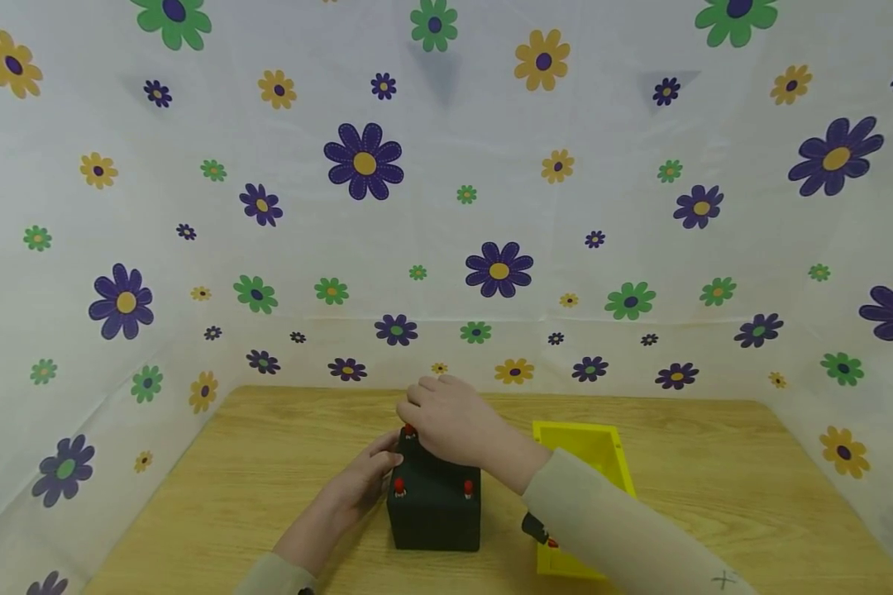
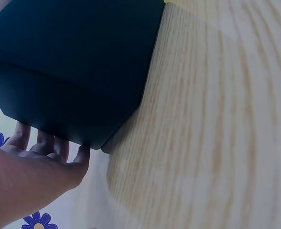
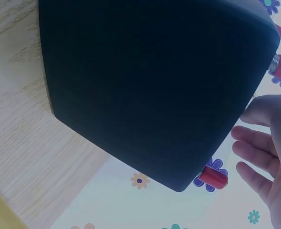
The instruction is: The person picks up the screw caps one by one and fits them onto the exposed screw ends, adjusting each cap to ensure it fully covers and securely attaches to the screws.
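Note:
A black box [image 1: 435, 529] stands on the table, with red-capped pegs that look like toggle switches on its top. One red cap [image 1: 399, 487] shows at the near left corner, another red cap [image 1: 468, 487] at the near right, a third beside the right hand. My left hand [image 1: 368, 471] rests against the box's left side, thumb at the top edge; its fingers [image 2: 45, 143] touch the wall in the left wrist view. Over the far part of the top lies my right hand [image 1: 454, 421], fingertips at the top's edge [image 3: 247, 109]. What they touch is hidden.
A yellow bin [image 1: 625, 463] stands right of the box, partly behind the right forearm. The wooden table [image 1: 268, 438] ends at a white flowered curtain [image 1: 446, 231] at the back and both sides. A small black device [image 1: 533, 526] shows beside the right sleeve.

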`<state>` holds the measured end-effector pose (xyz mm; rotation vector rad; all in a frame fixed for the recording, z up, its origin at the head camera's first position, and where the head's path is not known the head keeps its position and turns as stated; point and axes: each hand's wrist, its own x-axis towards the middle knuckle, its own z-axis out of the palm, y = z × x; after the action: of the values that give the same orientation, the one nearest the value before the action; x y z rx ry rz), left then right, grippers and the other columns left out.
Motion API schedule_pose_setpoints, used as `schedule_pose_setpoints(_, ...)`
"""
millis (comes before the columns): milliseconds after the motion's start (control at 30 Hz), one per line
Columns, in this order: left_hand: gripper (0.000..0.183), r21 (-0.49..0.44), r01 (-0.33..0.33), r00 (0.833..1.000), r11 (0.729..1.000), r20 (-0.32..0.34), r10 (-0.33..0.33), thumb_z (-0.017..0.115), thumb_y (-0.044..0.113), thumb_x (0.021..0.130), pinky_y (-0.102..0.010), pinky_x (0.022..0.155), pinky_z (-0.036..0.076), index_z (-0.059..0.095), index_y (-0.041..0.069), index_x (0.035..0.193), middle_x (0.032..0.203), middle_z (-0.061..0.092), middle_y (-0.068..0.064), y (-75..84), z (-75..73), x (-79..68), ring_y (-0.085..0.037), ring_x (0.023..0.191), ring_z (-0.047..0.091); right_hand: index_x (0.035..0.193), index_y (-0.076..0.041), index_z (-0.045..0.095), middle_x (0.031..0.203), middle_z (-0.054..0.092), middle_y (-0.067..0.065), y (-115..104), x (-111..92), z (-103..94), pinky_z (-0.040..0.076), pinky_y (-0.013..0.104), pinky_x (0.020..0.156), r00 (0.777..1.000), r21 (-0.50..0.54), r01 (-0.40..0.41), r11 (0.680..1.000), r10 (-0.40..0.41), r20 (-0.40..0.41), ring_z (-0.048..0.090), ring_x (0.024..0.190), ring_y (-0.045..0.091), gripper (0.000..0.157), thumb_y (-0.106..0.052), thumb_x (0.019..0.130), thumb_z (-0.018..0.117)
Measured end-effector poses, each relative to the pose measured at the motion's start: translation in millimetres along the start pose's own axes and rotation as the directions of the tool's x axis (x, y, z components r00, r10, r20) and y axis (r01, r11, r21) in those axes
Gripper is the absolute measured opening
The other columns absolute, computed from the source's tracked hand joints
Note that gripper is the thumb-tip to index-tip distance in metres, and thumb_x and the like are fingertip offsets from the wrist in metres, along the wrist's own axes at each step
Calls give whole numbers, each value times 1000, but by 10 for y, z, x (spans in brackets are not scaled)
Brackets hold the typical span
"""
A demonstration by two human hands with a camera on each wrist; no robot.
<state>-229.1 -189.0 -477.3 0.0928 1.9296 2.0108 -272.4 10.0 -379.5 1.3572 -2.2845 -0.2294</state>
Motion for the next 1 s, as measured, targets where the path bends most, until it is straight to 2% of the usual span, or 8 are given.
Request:
schedule_pose_setpoints(100, 74, 4, 4, 1000, 1000, -3, -4, 54, 26, 98, -32, 110, 37, 30, 5, 166, 146, 58, 8, -2, -4, -3, -4, 128, 51, 118, -21, 73, 114, 75, -4, -3, -4, -7, 56, 28, 92, 1000, 0, -2, 1000, 2, 16, 66, 101, 15, 17, -23, 103, 66)
schedule_pose_setpoints(300, 78, 7, 6, 1000, 1000, -6, -6, 54, 27, 98, -35, 115, 36, 25, 5, 167, 160, 49, -5, 2, 8, -7, -9, 134, 50, 118, -20, 71, 113, 74, -4, 7, -10, 1, 56, 28, 93, 1000, 16, -10, 1000, 10, 11, 65, 101, 15, 16, -23, 103, 66)
schedule_pose_setpoints(533, 77, 10, -2, 1000, 1000, -1, 2, 53, 26, 98, -39, 119, 34, 26, 4, 167, 158, 51, -1, -8, -1, -6, -13, 140, 47, 119, -20, 73, 116, 74, -3, 5, -19, -37, 56, 29, 94, 1000, 12, -1, 1000, 1, 30, 66, 104, 16, 18, -24, 103, 67)
schedule_pose_setpoints(833, 79, 3, 2, 1000, 1000, 5, -2, 53, 25, 98, -31, 111, 37, 23, 3, 168, 153, 54, 3, 4, 5, 6, -1, 124, 54, 118, -20, 72, 118, 73, -2, 20, -37, -42, 56, 30, 97, 999, 36, -5, 999, 3, 47, 65, 106, 16, 18, -26, 102, 68)
schedule_pose_setpoints(1000, 79, -1, 1, 1000, 1000, 10, -1, 53, 25, 98, -28, 111, 38, 23, 2, 168, 151, 55, 5, 12, 7, 11, 2, 121, 55, 119, -21, 72, 118, 72, -2, 27, -57, -63, 56, 31, 97, 998, 47, -9, 999, 6, 57, 64, 106, 16, 18, -26, 102, 68)
